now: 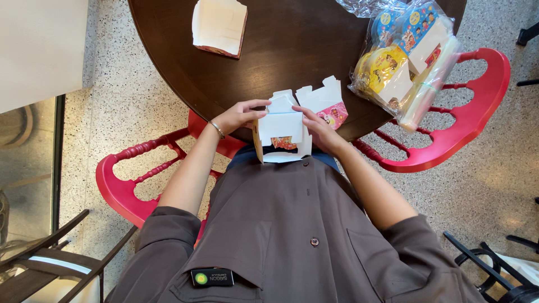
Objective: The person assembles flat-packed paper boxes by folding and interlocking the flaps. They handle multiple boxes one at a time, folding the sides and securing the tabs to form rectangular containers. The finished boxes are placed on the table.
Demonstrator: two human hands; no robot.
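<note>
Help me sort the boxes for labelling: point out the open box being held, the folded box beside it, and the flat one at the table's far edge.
Open white box (281, 126): head view, on its white front panel.
Folded box (325, 101): head view, on its white upper flaps.
Flat box (218, 22): head view, on its white top face.

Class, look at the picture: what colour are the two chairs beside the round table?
Both chairs are bright red, with turned spindles; the head view shows them clearly.

White box (281, 126) w/ orange print, dk brown table (292, 50), red chairs (483, 101).
</note>
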